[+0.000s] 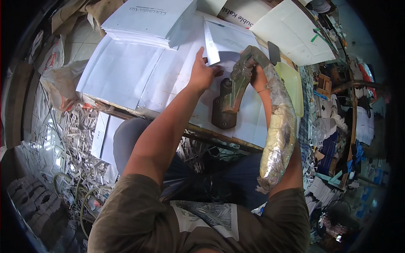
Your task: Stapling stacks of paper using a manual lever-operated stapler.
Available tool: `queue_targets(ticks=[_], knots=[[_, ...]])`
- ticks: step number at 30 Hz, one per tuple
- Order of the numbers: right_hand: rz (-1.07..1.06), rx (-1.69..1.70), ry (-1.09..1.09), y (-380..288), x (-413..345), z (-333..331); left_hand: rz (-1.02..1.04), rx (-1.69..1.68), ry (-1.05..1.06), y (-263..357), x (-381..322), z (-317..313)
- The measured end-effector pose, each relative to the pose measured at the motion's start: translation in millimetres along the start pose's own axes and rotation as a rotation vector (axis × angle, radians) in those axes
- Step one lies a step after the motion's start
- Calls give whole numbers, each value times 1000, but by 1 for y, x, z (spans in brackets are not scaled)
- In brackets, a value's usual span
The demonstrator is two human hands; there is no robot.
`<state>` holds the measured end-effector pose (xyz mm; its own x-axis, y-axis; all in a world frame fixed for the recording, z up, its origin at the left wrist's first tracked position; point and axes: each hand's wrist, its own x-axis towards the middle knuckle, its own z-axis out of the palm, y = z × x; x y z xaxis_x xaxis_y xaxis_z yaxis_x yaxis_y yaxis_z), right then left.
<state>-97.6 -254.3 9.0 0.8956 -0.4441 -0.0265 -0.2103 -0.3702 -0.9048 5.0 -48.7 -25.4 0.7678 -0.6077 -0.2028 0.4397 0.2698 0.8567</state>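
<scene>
My left hand (202,74) is at the lower left corner of a white paper bag or envelope (234,38), beside its raised, folded edge. The index finger points up along that edge, and the other fingers are bent near it; whether they grip it is unclear. A worn cast-metal lever press (237,82) stands on the table before me. Its long curved handle (278,136), wrapped in clear film and tape, reaches back over my right forearm. My right hand (260,79) is behind the press head, mostly hidden, so its grasp does not show.
A stack of printed white paper pieces (148,22) sits at the table's far left, on white sheets (117,69). At the right are a yellowish plastic tray (291,88) and a white board (294,31). Shredded paper (72,136) covers the floor; a cluttered rack (351,126) stands right.
</scene>
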Motion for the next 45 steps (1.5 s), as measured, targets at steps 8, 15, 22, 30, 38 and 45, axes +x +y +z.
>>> queue_targets(ticks=[8, 15, 22, 30, 38, 45], knots=[[-528, -650, 354, -32, -27, 2, 81, 357, -91, -13, -6, 1], [-574, -744, 262, -79, -23, -9, 88, 416, -77, -11, -12, -4], [-598, -819, 127, -91, -22, -22, 88, 488, -93, -8, -24, -5], [-434, -599, -1, -135, -35, -24, 111, 553, -84, -15, -26, -6], [-328, 59, -139, -256, -114, 15, 62, 524, -87, -12, -28, -6], [-359, -72, -133, -228, -128, 53, 78, 569, -82, -32, -16, -14]])
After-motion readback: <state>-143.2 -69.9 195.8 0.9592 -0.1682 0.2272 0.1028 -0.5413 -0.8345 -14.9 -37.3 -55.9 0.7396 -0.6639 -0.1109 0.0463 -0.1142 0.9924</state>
